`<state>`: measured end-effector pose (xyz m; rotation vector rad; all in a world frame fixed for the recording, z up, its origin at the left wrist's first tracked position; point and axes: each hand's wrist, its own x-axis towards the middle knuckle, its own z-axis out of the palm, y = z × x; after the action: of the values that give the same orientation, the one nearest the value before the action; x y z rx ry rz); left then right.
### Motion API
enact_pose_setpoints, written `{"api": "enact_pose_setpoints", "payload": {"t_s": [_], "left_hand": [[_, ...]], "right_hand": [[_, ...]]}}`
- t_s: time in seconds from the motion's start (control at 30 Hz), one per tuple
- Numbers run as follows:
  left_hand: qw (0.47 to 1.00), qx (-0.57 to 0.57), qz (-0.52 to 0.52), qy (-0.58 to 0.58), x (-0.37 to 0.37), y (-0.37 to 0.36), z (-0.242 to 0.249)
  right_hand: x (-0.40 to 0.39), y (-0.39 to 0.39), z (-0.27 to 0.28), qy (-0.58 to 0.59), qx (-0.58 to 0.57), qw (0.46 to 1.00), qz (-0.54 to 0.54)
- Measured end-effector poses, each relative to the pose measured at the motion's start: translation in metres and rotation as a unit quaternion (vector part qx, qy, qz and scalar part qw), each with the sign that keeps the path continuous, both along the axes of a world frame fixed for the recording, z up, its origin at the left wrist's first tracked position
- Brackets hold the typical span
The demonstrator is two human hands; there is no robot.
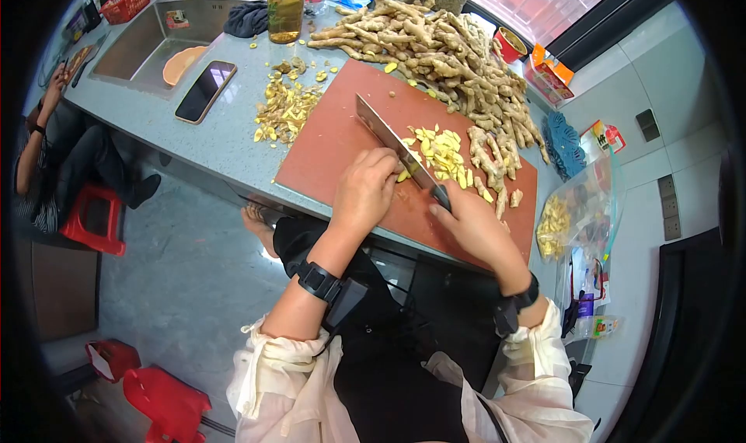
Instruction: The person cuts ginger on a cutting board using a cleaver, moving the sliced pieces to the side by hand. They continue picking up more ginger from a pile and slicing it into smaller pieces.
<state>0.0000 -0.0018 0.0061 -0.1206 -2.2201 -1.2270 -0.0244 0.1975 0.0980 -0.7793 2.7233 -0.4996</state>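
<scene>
My right hand (472, 218) grips the black handle of a cleaver (388, 137), its wide blade standing on edge over the reddish-brown cutting board (315, 151). Against the blade's left side, my left hand (365, 186) has its fingers curled down on a piece of ginger, mostly hidden beneath them. Sliced yellow ginger (443, 154) lies in a heap just right of the blade. A few whole ginger roots (489, 163) rest on the board's right part. Left of the board is a pile of ginger trimmings (287, 109).
A large mound of ginger roots (435, 47) covers the back of the counter. A phone (206, 92) lies near the sink (148, 43). A clear bag of ginger slices (553, 227) stands at the right. Another person (58, 148) sits at far left by a red stool (95, 221).
</scene>
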Motion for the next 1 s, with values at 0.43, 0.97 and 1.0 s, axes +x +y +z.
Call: {"api": "enact_pose_setpoints", "payload": {"t_s": [0.43,0.97,1.0], "left_hand": [[1.0,0.006,0.004,0.007,0.001,0.0,-0.002],[1.0,0.005,0.01,-0.001,0.003,0.0,0.001],[1.0,0.004,0.008,-0.006,0.003,0.0,0.001]], "right_hand": [[0.008,0.022,0.011,-0.035,-0.067,0.997,-0.025],[0.023,0.017,0.04,-0.048,-0.023,0.998,-0.027],[0.023,0.017,0.039,-0.048,-0.023,0.998,-0.028]]}}
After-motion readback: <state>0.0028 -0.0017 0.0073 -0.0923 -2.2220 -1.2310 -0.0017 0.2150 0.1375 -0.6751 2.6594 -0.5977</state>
